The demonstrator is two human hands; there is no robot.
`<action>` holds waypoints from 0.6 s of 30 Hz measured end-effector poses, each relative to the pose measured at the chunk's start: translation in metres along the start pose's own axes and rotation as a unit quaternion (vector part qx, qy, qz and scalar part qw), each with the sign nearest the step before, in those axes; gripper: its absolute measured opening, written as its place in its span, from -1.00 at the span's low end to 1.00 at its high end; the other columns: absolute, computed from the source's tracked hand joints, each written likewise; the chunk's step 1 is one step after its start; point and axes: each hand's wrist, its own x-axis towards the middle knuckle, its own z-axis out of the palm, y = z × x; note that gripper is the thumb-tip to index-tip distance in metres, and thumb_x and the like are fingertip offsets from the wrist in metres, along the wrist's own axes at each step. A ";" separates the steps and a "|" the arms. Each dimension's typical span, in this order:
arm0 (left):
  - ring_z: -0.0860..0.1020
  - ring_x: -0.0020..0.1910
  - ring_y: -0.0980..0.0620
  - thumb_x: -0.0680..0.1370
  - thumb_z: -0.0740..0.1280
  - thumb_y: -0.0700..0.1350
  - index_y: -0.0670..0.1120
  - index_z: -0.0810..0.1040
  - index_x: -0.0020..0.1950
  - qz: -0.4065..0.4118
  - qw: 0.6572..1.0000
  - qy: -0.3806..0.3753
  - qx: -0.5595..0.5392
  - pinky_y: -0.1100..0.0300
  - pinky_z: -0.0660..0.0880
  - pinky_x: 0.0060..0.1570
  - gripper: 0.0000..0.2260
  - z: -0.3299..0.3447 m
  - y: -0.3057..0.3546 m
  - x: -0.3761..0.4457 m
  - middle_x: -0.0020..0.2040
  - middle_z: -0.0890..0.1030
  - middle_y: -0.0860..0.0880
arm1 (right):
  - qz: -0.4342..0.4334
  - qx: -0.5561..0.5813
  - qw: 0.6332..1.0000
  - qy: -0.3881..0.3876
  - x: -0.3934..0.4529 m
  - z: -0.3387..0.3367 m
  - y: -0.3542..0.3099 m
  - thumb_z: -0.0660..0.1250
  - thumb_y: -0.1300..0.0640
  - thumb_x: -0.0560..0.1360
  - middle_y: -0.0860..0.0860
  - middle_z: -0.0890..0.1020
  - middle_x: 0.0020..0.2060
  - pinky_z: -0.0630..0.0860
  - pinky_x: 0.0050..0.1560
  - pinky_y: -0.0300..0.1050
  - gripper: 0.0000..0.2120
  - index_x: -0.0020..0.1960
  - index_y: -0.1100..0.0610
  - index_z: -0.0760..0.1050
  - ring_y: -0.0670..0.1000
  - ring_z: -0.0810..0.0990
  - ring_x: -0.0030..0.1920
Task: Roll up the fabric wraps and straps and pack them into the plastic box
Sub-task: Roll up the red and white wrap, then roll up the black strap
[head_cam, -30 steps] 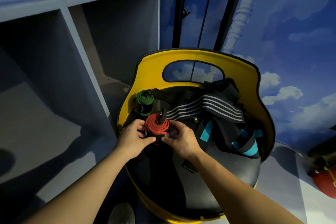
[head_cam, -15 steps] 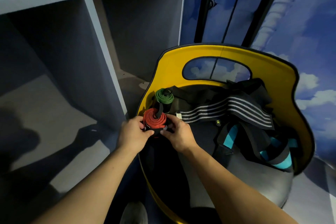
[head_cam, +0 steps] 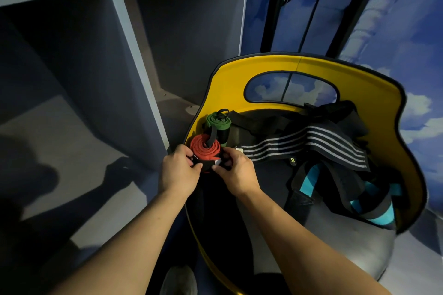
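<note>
A rolled red wrap (head_cam: 205, 149) stands on end at the left edge of a yellow-backed chair (head_cam: 374, 93). My left hand (head_cam: 178, 171) grips its left side and my right hand (head_cam: 236, 172) pinches its black outer end on the right. Just behind it stands a rolled green wrap (head_cam: 218, 122) with a black loop on top. A black wrap with white stripes (head_cam: 309, 145) lies unrolled across the seat. Black and teal straps (head_cam: 347, 189) lie in a heap to the right. No plastic box is in view.
Grey open shelving (head_cam: 134, 38) stands to the left, its upright close to the chair's left edge. A blue cloud-printed wall (head_cam: 407, 31) runs behind and to the right. Black vertical bars (head_cam: 311, 5) rise behind the chair. My shoe (head_cam: 178, 280) shows at the bottom.
The view has swung so the chair sits further right. Both hands stay on the red roll, which now stands closer to the green roll.
</note>
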 end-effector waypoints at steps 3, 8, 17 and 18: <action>0.55 -0.18 0.07 0.48 0.52 -0.02 0.05 0.54 0.00 0.011 1.000 -0.009 0.002 0.20 0.47 -0.17 -0.80 -0.002 0.004 -0.004 -0.22 0.60 0.13 | 0.003 -0.007 1.000 -0.007 -0.005 -0.008 0.001 0.53 0.05 0.45 -0.05 0.60 0.04 0.50 0.04 -0.21 -0.50 0.34 0.09 0.52 -0.10 0.54 -0.04; 0.60 -0.23 0.04 0.52 0.45 0.02 0.11 0.53 -0.09 0.064 0.998 -0.017 -0.005 0.09 0.58 -0.21 -0.89 -0.004 0.018 -0.015 -0.32 0.58 0.16 | -0.021 -0.045 0.999 -0.003 -0.018 -0.029 -0.002 0.46 0.04 0.49 -0.10 0.59 -0.05 0.51 -0.02 -0.23 -0.60 0.31 0.06 0.54 -0.12 0.53 -0.14; 0.58 -0.22 0.04 0.54 0.41 0.00 0.07 0.60 -0.07 0.125 0.992 -0.020 -0.022 0.17 0.49 -0.23 -0.96 -0.008 0.056 -0.057 -0.33 0.57 0.18 | 0.003 -0.105 0.994 -0.007 -0.068 -0.086 -0.001 0.38 0.00 0.51 -0.14 0.59 -0.31 0.50 -0.16 -0.17 -0.93 -0.06 -0.03 0.61 -0.10 0.58 -0.21; 0.58 -0.22 0.05 0.54 0.41 -0.01 0.07 0.60 -0.08 0.134 0.990 -0.026 -0.022 0.17 0.50 -0.23 -0.96 -0.008 0.060 -0.064 -0.34 0.56 0.19 | 0.003 -0.119 0.993 -0.012 -0.075 -0.092 -0.001 0.37 -0.01 0.51 -0.14 0.58 -0.31 0.50 -0.15 -0.15 -0.93 -0.08 -0.04 0.61 -0.08 0.59 -0.21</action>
